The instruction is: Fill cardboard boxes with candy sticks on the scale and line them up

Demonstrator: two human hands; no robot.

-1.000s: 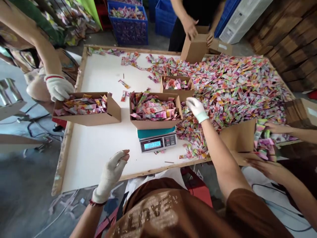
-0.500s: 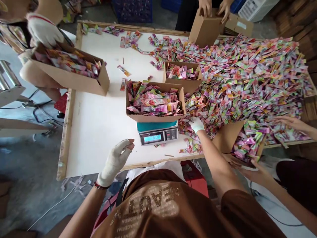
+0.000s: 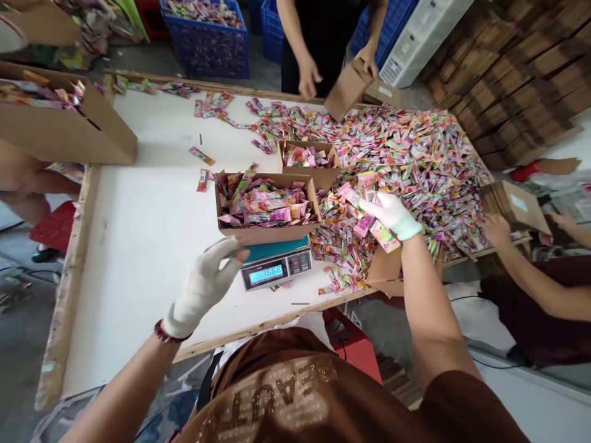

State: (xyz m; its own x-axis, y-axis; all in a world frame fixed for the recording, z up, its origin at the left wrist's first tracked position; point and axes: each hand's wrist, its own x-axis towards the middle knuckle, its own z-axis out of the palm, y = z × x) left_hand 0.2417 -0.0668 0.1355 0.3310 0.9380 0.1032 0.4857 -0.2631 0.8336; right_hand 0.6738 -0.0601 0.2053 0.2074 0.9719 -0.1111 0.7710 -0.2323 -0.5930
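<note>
My left hand [image 3: 205, 280], in a white glove with bare fingertips, hovers beside the front left corner of a cardboard box. Its thumb and fingers are apart with nothing between them. That box [image 3: 265, 235] is filled with small pink and multicoloured packets and rests on a digital scale [image 3: 277, 271] with a lit blue display. To the right, my gloved right hand [image 3: 392, 216] is closed on a few candy packets [image 3: 349, 195] above the big pile [image 3: 410, 147]. A smaller open box [image 3: 307, 174], partly filled with packets, stands behind the weighed one.
Across the table [image 3: 133, 246], a co-worker's hands [image 3: 364, 61] handle a cardboard box [image 3: 346, 92]. Another filled box [image 3: 64, 135] overhangs the left edge. At the right, a co-worker's arm reaches towards flat cardboard [image 3: 514, 206]. An open carton [image 3: 385, 271] sits under my right forearm.
My right hand has lifted from the pile beside the scale, now with packets in it. The display reading has risen. The camera view has shifted, and the co-worker at right has moved away.
</note>
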